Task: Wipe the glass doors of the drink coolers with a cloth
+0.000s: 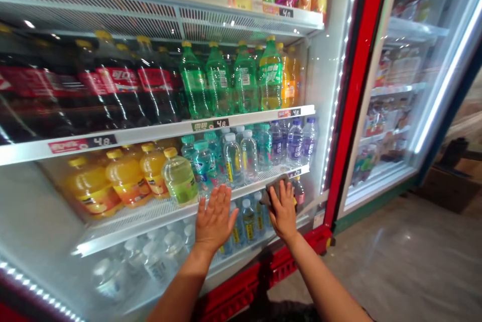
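Observation:
My left hand (214,219) lies flat against the glass door of a drinks cooler (45,241), fingers spread and holding nothing. My right hand (283,210) presses a grey-brown cloth (274,189) to the same glass, near the door's right edge. Behind the glass, both hands are in front of the shelf of small water bottles (232,160). Orange juice bottles (127,176) stand to the left, with green soda bottles (218,78) and dark cola bottles (116,81) a shelf higher.
A red cooler frame (357,86) runs upright to the right of my hands, with a second lit cooler (399,86) beyond it. A polished grey floor (384,261) lies below and to the right. A cardboard box (448,186) stands on it at the far right.

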`<state>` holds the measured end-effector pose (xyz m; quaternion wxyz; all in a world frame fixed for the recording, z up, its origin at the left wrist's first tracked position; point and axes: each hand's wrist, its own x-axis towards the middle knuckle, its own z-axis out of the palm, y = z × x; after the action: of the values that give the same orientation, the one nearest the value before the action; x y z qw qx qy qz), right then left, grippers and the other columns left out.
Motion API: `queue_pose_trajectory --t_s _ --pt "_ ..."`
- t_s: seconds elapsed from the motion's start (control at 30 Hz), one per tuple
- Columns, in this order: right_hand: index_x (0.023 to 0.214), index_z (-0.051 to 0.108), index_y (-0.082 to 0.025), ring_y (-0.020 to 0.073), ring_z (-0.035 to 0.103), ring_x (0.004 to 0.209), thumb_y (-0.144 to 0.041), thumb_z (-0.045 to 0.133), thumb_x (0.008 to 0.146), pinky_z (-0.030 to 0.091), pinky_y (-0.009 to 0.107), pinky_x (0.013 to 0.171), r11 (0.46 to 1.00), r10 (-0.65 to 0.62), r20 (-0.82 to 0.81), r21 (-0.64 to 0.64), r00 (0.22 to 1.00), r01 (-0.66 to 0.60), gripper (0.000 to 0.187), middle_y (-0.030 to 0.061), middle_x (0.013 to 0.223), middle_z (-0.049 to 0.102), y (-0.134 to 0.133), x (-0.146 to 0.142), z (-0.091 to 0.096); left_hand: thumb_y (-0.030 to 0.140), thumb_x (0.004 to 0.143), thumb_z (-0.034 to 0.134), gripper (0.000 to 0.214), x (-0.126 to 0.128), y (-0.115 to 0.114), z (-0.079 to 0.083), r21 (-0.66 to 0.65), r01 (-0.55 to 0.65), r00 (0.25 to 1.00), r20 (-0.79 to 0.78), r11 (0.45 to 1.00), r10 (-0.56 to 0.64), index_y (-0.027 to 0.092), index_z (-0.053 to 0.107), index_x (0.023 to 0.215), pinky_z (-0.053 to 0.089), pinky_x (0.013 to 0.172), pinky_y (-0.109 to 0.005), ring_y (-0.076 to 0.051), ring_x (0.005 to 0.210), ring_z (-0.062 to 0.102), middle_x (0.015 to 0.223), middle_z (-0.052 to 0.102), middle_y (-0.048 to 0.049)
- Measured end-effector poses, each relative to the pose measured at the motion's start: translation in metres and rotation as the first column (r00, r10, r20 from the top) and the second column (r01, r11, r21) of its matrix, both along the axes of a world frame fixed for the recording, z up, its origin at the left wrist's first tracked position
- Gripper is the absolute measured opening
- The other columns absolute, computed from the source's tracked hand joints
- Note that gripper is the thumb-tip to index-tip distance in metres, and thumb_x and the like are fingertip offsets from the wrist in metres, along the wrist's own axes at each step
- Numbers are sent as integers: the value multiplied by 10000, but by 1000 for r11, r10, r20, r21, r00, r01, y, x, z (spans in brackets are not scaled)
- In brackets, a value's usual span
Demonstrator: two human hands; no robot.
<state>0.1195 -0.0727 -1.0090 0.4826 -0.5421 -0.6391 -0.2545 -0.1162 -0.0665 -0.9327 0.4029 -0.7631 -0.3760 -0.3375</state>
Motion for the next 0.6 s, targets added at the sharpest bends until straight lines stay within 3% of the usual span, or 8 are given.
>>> queue_pose_trajectory --t_s 0.07,0.17,0.27,0.37,0.47,0.6 --pt "1628 25 -392 385 58 1569 -119 501 890 287 694 1176 1000 10 31 -4 999 -10 920 32 1726 -16 6 19 16 472 934 612 910 0 0 0 -14 -4 1000 5 1000 4 205 97 1635 -64 1303 -417 -190 1566 27 1654 255 -72" --pt "1631 8 -371 341 28 1578 -145 432 923 281 658 1193 998 -57 -113 -23 992 55 855 9 1726 -38 18 55 24 445 924 631 916 -1 2 0 -35 15 1000 15 999 -14 213 103 1636 -68 1301 -418 -192 1566 27 1658 237 -75" --pt "1636 -23 -313 328 12 1581 -186 352 964 274 665 1190 990 -137 -374 -31 917 135 781 39 1723 -61 20 69 -2 418 922 635 915 -2 3 -1 -57 27 999 21 998 -26 230 95 1636 -63 1300 -453 -214 1565 45 1666 204 -74" --pt "1636 -47 -286 342 12 1579 -198 323 974 287 690 1168 982 -180 -503 -51 846 179 764 70 1720 -61 15 54 -28 396 915 646 932 -3 3 0 -97 42 999 31 994 -39 245 74 1635 -63 1295 -493 -239 1565 45 1677 163 -77" --pt "1637 -36 -289 328 -21 1578 -162 344 960 318 652 1172 987 -158 -434 -90 887 132 787 64 1720 -68 13 45 -21 390 912 657 941 -5 4 1 -137 66 997 37 988 -61 261 68 1634 -59 1291 -524 -256 1568 41 1687 136 -77" --pt "1638 28 -324 292 4 1582 -136 362 943 312 593 1200 994 -96 -339 -75 936 75 794 38 1726 -21 22 79 0 392 918 652 923 -5 4 3 -142 72 997 36 987 -67 256 85 1633 -48 1284 -563 -269 1570 32 1694 106 -88"
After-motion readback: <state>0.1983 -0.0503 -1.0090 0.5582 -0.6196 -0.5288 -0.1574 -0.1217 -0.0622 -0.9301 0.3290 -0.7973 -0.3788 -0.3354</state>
